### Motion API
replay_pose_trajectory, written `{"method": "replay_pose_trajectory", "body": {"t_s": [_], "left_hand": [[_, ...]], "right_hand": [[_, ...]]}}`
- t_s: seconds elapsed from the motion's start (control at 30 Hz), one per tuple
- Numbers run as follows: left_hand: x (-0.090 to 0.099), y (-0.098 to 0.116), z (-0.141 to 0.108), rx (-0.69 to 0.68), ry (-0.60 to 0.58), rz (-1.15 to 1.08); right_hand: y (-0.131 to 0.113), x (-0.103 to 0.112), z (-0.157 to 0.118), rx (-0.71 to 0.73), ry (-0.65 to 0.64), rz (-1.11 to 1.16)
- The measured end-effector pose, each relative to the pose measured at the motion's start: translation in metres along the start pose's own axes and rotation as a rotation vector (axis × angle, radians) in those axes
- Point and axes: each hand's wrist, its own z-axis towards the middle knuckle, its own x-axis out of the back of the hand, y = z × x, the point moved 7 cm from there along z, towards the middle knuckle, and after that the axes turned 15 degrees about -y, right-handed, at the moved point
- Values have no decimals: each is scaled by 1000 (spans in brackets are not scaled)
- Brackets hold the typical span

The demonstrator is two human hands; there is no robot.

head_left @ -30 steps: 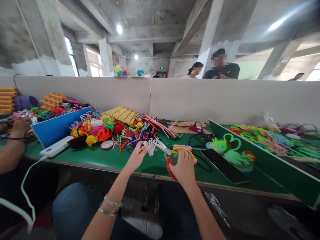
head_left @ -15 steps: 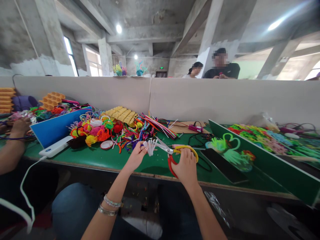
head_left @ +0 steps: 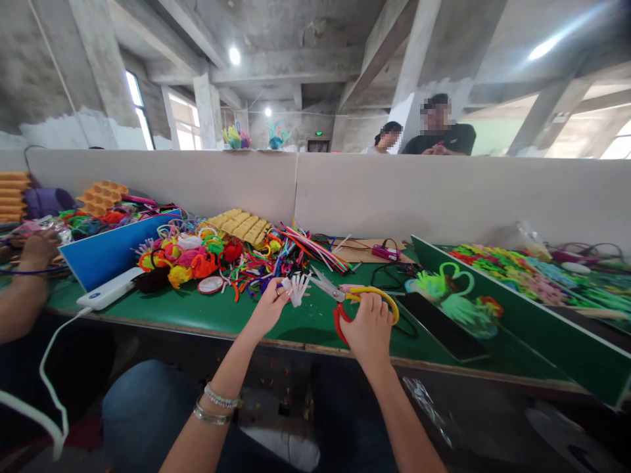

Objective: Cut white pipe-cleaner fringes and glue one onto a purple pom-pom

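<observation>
At centre, left hand (head_left: 270, 307) pinches white fuzzy stems (head_left: 299, 289); right hand (head_left: 371, 328) grips red-and-yellow-handled scissors (head_left: 340, 295): a slip may cut left hand.

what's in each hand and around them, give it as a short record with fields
left hand: holds white fuzzy strips
right hand: holds scissors, blades apart, pointing toward the strips
surface: green table
right side: black phone, green fuzzy figures beside it
left side: colourful pile, blue board, white box
far left: another person's hand
</observation>
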Motion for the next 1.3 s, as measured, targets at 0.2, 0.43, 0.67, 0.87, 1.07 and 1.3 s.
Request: {"method": "replay_pose_trajectory", "body": {"t_s": [0.2,0.43,0.67,0.87,1.07,1.3], "left_hand": [[1,-1,0,2,-4,-4],[1,-2,1,-4,-14,-12],[0,-2,0,-7,-16,-29],[0,-3,0,-12,-24,-42],[0,-6,1,-12,-29,-96],[3,-7,1,11,6,-104]], "right_hand": [[-5,0,0,72,-16,46],[-5,1,0,50,-25,15],[-4,2,1,33,-16,21],[-6,1,1,46,-30,31],[-3,-1,2,26,-3,155],[-24,-6,0,128,-209,438]]}}
